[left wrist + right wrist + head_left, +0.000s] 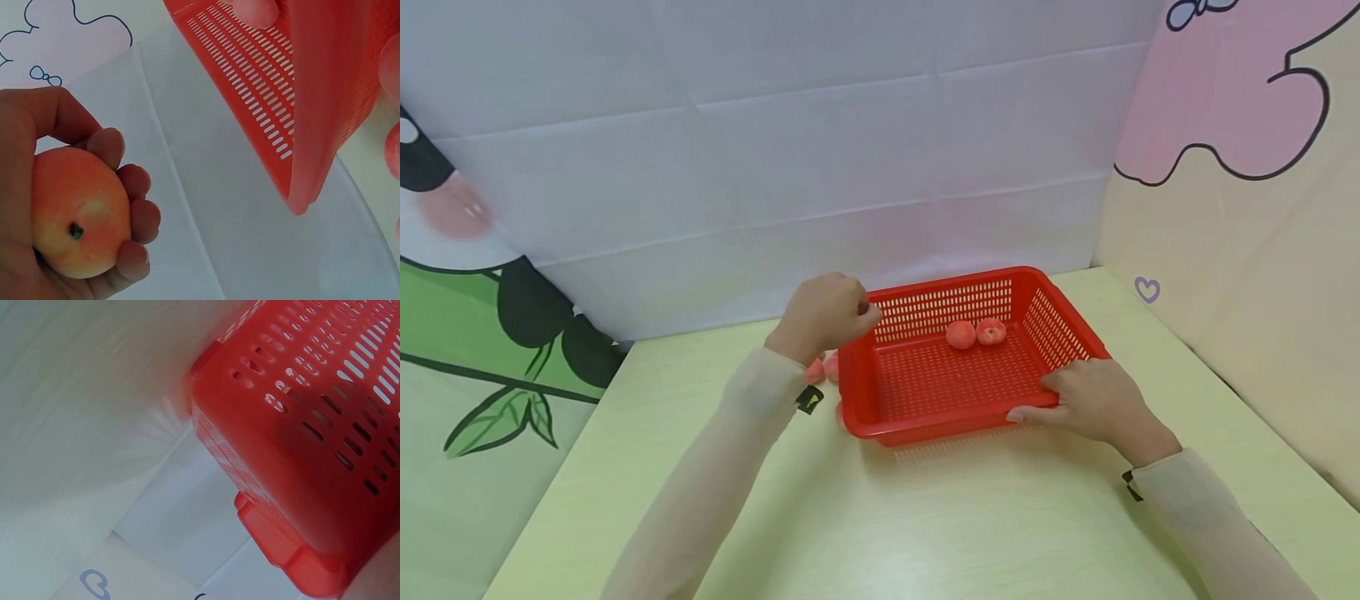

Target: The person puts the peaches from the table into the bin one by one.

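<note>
My left hand (pixel 826 313) is held above the left rim of a red plastic basket (pixel 865 417), its fingers curled round a peach (pixel 81 209). The left wrist view shows that fruit, orange-pink with a small green stem, sitting in the palm; in the head view the hand hides it. At the basket's near right corner, my right hand (pixel 1093 400) grips the rim, thumb along the near side. The basket stands tilted, its slotted side (pixel 275 425) filling much of the right wrist view. Two peaches (pixel 961 334) lie side by side inside, toward the back.
Several more pink fruits (pixel 831 367) lie on the pale table (pixel 880 533) just left of the basket, partly hidden by the left wrist and the basket wall. A white cloth backdrop (pixel 820 167) rises behind, with a cartoon-printed panel (pixel 1240 250) at the right.
</note>
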Demonstrator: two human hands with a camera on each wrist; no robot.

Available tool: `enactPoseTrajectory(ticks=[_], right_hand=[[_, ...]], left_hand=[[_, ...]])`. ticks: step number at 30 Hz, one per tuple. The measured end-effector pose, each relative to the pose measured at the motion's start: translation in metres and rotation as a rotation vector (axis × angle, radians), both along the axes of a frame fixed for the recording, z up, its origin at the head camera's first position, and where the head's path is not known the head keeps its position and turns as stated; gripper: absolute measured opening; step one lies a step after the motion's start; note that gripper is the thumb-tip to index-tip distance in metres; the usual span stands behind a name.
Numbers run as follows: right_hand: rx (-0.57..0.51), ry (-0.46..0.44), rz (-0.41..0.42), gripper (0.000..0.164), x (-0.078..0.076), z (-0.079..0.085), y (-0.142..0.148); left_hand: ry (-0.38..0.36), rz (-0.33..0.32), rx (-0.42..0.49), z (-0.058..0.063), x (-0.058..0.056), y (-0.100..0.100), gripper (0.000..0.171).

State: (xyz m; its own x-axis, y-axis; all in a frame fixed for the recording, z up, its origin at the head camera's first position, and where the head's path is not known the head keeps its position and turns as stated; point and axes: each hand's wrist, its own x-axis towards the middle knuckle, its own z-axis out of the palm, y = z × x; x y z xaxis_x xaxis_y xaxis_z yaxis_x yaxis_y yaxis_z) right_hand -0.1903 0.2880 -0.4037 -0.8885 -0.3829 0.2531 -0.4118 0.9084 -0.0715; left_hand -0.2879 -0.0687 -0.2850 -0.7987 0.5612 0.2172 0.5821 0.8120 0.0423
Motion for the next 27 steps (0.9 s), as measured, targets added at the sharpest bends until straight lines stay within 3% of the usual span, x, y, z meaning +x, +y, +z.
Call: enactPoseTrajectory(ticks=[16, 27], right_hand=[[-0.001, -0.007, -0.008, 0.063, 0.0, -0.001, -0.001], [-0.004, 0.0, -0.001, 0.063, 0.0, 0.0, -0.001]], left_hand=[[-0.04, -0.009, -0.021, -0.005, -0.018, 0.022, 0.046], [-0.117, -0.009, -0.022, -0.009, -0.031, 0.041, 0.049]])
